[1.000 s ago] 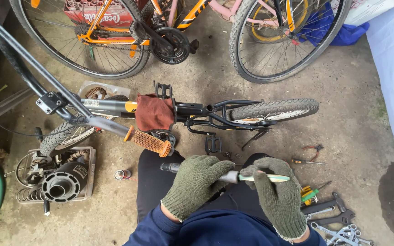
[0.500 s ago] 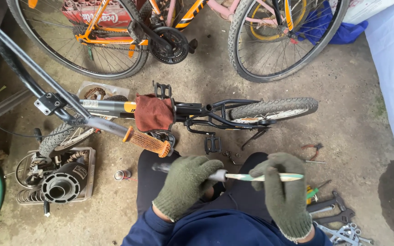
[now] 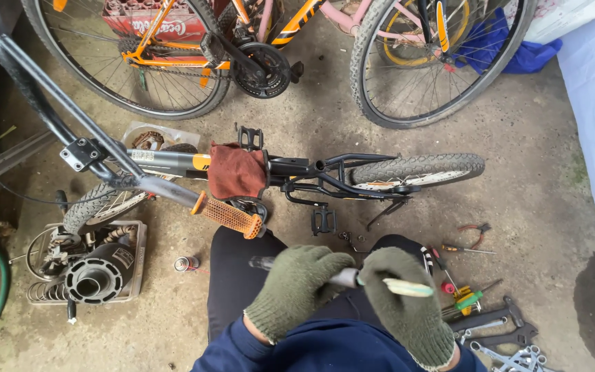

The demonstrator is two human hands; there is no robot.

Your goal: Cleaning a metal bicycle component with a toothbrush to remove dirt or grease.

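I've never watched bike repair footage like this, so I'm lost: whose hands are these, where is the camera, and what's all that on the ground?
The camera sits on the person's head and looks down at their own gloved hands. The left hand grips a grey metal tube; the right hand holds a pale green-handled tool at its end. Beyond lies a small black bicycle on the concrete floor, a rust-red rag draped over it. Hand tools lie at right, a tray of parts at left.

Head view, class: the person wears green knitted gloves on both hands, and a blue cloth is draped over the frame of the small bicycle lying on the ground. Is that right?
Not quite. In the head view the cloth draped over the small bicycle is reddish-brown, not blue. The green gloves on the left hand and right hand are right.
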